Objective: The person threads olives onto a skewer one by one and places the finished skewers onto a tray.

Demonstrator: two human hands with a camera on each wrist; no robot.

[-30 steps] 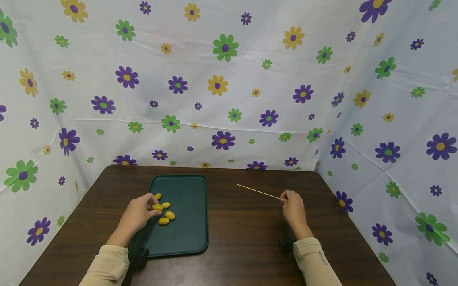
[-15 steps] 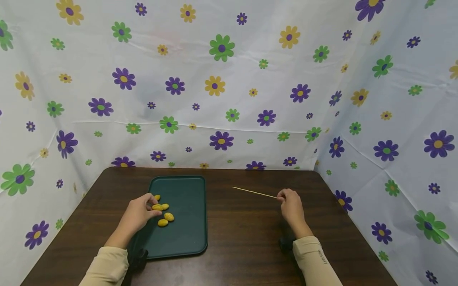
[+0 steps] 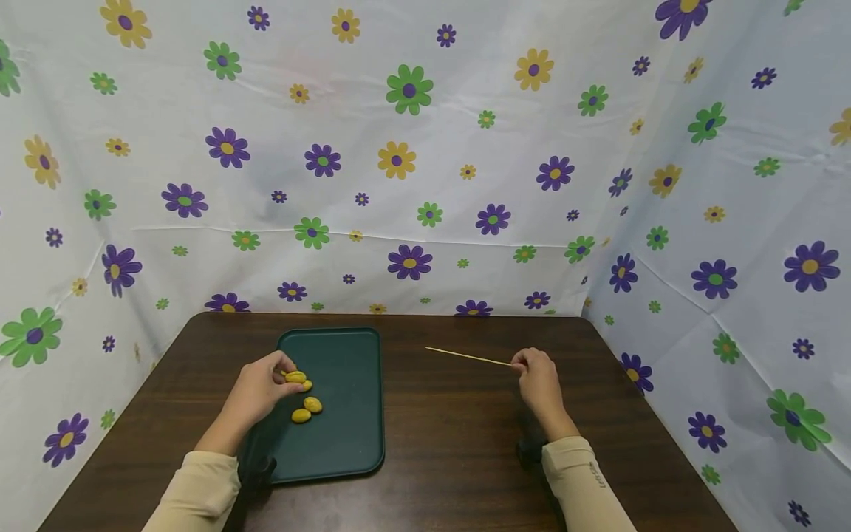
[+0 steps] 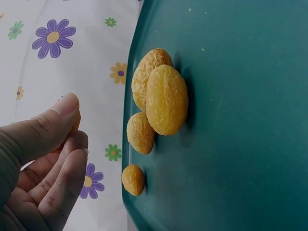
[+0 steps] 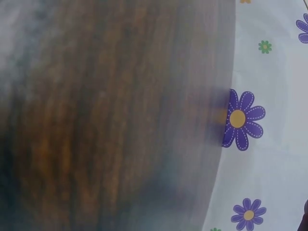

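Left hand (image 3: 261, 388): fingers curled, thumb and fingertips pinching one yellow piece (image 3: 295, 377) lifted just above the tray
Right hand (image 3: 537, 383): fingers drawn together, pinching the near end of a thin wooden skewer (image 3: 468, 357) that points left and away over the table
Other yellow pieces (image 4: 166, 98): four in the left wrist view, lying near the left edge of the green tray (image 3: 346, 436), two of them touching
Tray: on the dark wooden table (image 3: 459, 443), left of centre
Surround: flowered cloth (image 3: 412, 148) on three sides
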